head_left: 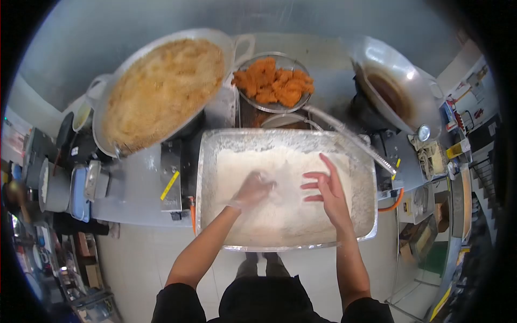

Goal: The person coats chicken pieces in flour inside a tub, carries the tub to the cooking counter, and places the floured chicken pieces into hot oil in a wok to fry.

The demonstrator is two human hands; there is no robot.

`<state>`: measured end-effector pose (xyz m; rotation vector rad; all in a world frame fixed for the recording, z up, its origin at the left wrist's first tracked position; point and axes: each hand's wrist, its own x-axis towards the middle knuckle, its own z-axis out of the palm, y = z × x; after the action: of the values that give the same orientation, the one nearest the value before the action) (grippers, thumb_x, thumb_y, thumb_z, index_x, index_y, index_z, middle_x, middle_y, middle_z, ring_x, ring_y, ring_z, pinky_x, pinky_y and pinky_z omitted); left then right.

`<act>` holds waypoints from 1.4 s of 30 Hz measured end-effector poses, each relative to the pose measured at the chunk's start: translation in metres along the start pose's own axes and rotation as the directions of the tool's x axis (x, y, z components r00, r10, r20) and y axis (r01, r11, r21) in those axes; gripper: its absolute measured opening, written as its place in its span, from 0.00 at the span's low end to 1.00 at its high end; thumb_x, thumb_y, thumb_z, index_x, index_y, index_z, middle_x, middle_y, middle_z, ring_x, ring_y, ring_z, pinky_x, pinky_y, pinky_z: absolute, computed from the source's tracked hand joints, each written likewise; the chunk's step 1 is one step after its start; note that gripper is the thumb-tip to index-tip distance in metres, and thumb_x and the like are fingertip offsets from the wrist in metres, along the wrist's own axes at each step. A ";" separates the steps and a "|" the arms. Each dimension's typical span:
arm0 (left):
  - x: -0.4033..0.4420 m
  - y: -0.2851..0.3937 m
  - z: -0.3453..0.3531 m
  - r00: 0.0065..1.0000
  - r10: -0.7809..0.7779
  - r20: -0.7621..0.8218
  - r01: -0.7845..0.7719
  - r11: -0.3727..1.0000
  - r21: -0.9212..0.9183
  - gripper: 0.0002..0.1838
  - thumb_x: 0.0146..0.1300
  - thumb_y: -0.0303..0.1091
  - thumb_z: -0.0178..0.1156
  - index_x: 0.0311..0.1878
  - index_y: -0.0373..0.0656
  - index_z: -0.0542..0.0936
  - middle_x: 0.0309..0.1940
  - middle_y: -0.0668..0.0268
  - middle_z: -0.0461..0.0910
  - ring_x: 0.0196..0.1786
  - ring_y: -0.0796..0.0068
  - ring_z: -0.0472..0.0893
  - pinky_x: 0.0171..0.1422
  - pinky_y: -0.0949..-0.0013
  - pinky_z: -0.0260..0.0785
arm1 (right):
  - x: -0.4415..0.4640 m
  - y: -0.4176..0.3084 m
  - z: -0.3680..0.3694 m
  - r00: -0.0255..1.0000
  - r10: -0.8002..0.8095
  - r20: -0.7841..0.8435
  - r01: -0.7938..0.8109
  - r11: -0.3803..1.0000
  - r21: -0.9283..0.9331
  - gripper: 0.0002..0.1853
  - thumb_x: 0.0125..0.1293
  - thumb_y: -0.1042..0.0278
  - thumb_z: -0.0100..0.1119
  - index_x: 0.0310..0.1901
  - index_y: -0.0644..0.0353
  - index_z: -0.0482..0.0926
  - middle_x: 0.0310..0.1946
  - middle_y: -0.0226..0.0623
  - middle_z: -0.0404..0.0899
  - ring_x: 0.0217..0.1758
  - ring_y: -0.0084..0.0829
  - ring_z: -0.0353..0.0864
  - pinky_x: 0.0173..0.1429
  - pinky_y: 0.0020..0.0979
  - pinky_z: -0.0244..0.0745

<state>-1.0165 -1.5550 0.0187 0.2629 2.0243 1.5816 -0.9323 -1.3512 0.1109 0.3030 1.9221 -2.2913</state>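
Observation:
A large metal tray [207, 215] of white flour [291, 220] lies in front of me. Over the flour on the left is my left hand [253, 188], smeared by motion; a whitish, see-through blur beside its fingers could be glove or flour, I cannot make out which. My right hand [326, 185] hovers over the tray's right half, fingers spread and nothing in them. Behind the tray, a round strainer [301, 105] with a long metal handle holds orange-brown fried pieces [272, 81].
At the back left stands a wide pan [102, 124] of foaming oil [167, 91]. Another wok [385, 54] with dark oil sits at the back right. The strainer handle [355, 140] slants across the tray's far right corner. A blue tray [79, 194] and grey pot [56, 185] are leftward.

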 end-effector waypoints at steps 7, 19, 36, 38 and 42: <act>0.018 0.007 0.020 0.882 -0.370 -0.293 0.143 0.801 -0.581 0.11 0.63 0.34 0.47 0.43 0.41 0.75 0.30 0.64 0.76 0.26 0.73 0.75 0.27 0.66 0.68 | -0.004 0.030 0.096 0.861 -0.487 0.146 0.429 0.543 -0.721 0.43 0.44 0.72 0.66 0.65 0.57 0.57 0.62 0.51 0.56 0.68 0.51 0.50 0.69 0.47 0.47; -0.024 0.027 0.048 0.996 -0.091 0.000 0.088 0.954 -0.285 0.17 0.61 0.33 0.45 0.48 0.36 0.76 0.40 0.55 0.77 0.44 0.67 0.77 0.48 0.65 0.66 | 0.044 0.041 0.057 0.865 -0.451 -0.219 -0.002 0.434 -0.901 0.24 0.47 0.73 0.59 0.48 0.52 0.66 0.20 0.38 0.72 0.27 0.39 0.75 0.32 0.41 0.65; -0.037 0.035 -0.026 0.975 0.153 -0.159 -0.205 0.899 -0.387 0.26 0.67 0.54 0.45 0.47 0.36 0.72 0.38 0.63 0.73 0.43 0.77 0.72 0.49 0.72 0.63 | -0.029 -0.029 0.071 0.650 -0.735 0.192 0.411 0.127 -0.903 0.31 0.48 0.70 0.67 0.57 0.55 0.69 0.50 0.40 0.74 0.50 0.35 0.74 0.53 0.35 0.68; -0.049 0.043 -0.016 0.995 0.104 0.006 -0.086 0.859 -0.505 0.26 0.67 0.54 0.45 0.50 0.37 0.72 0.42 0.63 0.74 0.47 0.76 0.73 0.52 0.71 0.65 | -0.006 0.003 0.082 0.852 -0.518 0.073 0.328 0.420 -0.846 0.23 0.49 0.64 0.67 0.48 0.59 0.75 0.50 0.46 0.73 0.55 0.45 0.71 0.57 0.43 0.64; -0.088 0.053 -0.048 0.980 0.031 0.198 0.086 0.826 -0.557 0.22 0.66 0.49 0.49 0.51 0.40 0.73 0.43 0.63 0.76 0.44 0.69 0.78 0.48 0.68 0.71 | -0.007 0.021 0.031 0.966 -0.248 0.070 0.198 0.538 -0.819 0.15 0.53 0.62 0.63 0.39 0.62 0.78 0.47 0.53 0.73 0.55 0.48 0.69 0.57 0.47 0.62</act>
<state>-0.9790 -1.6216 0.1021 0.1518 1.3225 1.9651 -0.9231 -1.3853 0.0974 -0.0118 2.9247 -1.1904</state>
